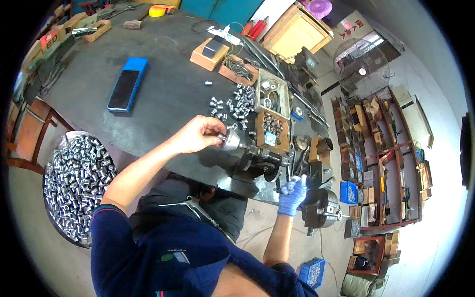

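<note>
The bare left hand (199, 135) pinches a small metal fitting (221, 137) at the left-facing mouth of a conical chuck (232, 141), thumb and fingertips closed on it. The relation to judge by is the chuck's axis: it runs left to right, its right end slightly nearer, with the fitting at its left end, so the left hand is the nearer of the 2. The right hand (293, 195), in a blue glove, is well right, fingers curled; whether it grips a lever I cannot tell. The workbench's (168, 86) near edge passes under the left forearm. Open tabletop lies left and far-left; loose fittings (241, 103) and a fitting-filled box (260, 131) crowd the far side.
</note>
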A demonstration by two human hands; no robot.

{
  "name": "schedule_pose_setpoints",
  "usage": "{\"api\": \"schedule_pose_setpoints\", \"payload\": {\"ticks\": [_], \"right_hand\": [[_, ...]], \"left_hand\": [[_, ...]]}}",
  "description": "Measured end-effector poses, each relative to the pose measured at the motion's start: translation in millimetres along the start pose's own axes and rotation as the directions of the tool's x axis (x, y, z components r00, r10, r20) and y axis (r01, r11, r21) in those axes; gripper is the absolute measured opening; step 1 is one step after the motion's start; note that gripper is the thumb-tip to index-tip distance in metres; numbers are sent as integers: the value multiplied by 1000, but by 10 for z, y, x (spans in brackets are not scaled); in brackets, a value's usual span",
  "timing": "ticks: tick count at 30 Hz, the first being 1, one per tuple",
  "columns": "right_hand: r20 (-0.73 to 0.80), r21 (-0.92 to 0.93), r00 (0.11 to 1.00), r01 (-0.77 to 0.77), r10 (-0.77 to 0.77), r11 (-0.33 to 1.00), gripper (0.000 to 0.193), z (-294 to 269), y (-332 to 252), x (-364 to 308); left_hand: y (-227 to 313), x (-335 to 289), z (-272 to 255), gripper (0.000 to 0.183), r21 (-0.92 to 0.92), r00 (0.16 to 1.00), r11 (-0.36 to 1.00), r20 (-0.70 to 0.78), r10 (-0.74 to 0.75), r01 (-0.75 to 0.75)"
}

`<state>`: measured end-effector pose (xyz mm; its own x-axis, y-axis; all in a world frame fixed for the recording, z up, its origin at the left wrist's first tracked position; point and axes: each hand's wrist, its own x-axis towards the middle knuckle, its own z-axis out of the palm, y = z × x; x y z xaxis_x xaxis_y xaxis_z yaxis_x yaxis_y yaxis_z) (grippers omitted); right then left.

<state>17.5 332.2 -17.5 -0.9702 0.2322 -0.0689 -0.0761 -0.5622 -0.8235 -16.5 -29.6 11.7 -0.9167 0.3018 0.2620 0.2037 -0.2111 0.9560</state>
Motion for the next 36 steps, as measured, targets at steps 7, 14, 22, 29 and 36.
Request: {"api": "schedule_pose_setpoints", "payload": {"ticks": [7,14,22,29,36], "right_hand": [[220,75,974,34,-50,997,38,304,-317,618],[-59,-34,998,3,-6,999,35,233,176,1345],[-68,-94,988,-143,137,985,20,-244,691,1049],[-123,-205,992,-55,30,977,21,-94,532,1158],[-99,-56,977,182,-186,982,25,563,-81,938]], "left_hand": [[-31,-36,-13,13,-51,992,993,-70,-107,103],[-38,-4,2,13,-78,995,994,-55,-84,80],[-50,-23,14,12,-22,997,998,-54,-56,55],[-14,40,55,12,-82,983,984,-82,-162,156],[74,42,15,15,-112,977,975,-77,-199,190]]}}
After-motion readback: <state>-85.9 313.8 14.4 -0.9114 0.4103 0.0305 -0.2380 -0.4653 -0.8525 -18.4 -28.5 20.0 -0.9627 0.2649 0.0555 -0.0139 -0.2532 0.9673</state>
